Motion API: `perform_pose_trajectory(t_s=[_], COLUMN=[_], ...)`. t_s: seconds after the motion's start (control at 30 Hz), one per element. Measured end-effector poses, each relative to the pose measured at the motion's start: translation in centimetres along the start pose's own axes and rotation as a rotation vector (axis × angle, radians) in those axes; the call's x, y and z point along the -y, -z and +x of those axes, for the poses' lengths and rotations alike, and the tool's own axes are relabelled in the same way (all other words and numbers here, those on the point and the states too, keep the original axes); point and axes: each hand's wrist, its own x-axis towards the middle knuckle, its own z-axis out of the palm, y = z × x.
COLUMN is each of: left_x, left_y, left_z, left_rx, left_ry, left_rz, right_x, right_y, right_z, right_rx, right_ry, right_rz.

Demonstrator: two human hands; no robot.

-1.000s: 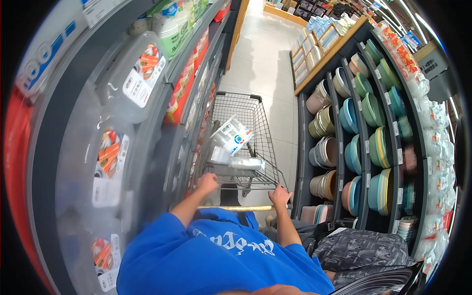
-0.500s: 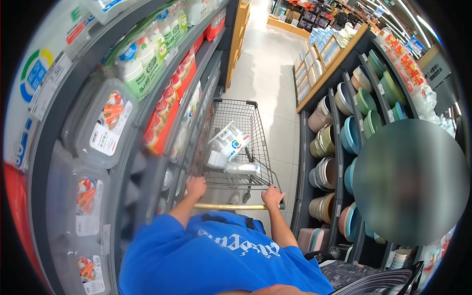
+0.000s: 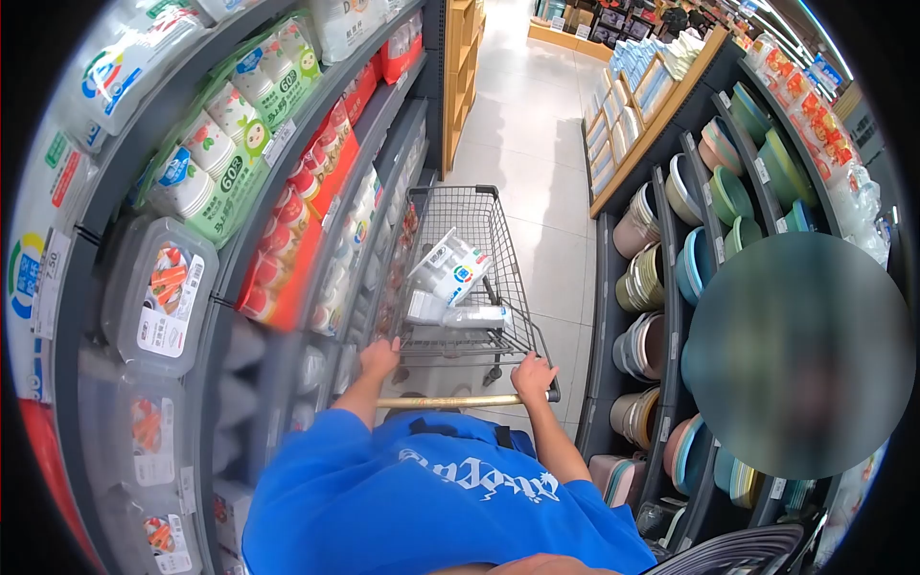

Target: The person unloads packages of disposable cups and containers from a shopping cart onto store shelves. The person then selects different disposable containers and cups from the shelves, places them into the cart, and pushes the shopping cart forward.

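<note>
A wire shopping cart [image 3: 467, 199] is in front of me, its yellowish handlebar [image 3: 450, 402] running across just ahead of my blue shirt. My left hand [image 3: 380, 357] is closed on the cart's frame at the left end of the handle. At the right end, my right hand [image 3: 533, 377] is closed around the cart's corner. Inside the basket lie a white package with a coloured round logo [image 3: 454, 267], a small white pack [image 3: 425, 308] and a clear-wrapped pack [image 3: 476, 317].
Shelves on the left hold plastic food boxes [image 3: 163, 292], green cup packs [image 3: 213, 158] and red packs [image 3: 299, 225], close beside the cart. Racks of basins [image 3: 698, 264] and bins [image 3: 637, 345] line the right. A tiled aisle [image 3: 522, 125] runs ahead past a wooden display [image 3: 613, 172].
The left shelf goods have slid backward and down in view as the cart and I advance. The dark patterned bag at the lower right has gone from view. Both hands keep their hold.
</note>
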Motion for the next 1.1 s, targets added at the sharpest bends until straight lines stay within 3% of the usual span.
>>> perform_pose_trajectory(t_s=[0.2, 0.5, 0.63, 0.8, 0.9, 0.93, 1.1], left_x=[-2.5, -4.9, -2.0, -3.5, -1.3, -2.9, -8.8], left_y=[-0.9, 0.4, -7.6, -7.0, -13.5, -9.0, 1.2], left_z=[3.9, 6.1, 13.0, 15.2, 21.4, 19.0, 12.6], left_rx=[0.083, 0.294, 0.136, 0.219, 0.026, 0.25, 0.13], left_ry=[0.241, 0.319, 0.327, 0.298, 0.166, 0.19, 0.196], left_rz=[-0.122, -0.293, -0.387, -0.554, -0.442, -0.536, -0.436], right_x=[-1.0, -2.2, -2.0, -2.3, -1.8, -1.7, -1.2], right_y=[-0.3, 0.3, 1.4, 2.1, 3.1, 3.2, 2.8], right_z=[2.7, 5.2, 6.3, 8.1, 9.6, 10.2, 14.0], right_rx=[-0.045, -0.002, 0.034, 0.034, 0.049, 0.06, 0.048], right_ry=[0.016, 0.028, 0.024, 0.059, 0.04, 0.034, 0.058], right_rz=[-0.061, 0.052, 0.028, 0.012, 0.014, -0.008, -0.044])
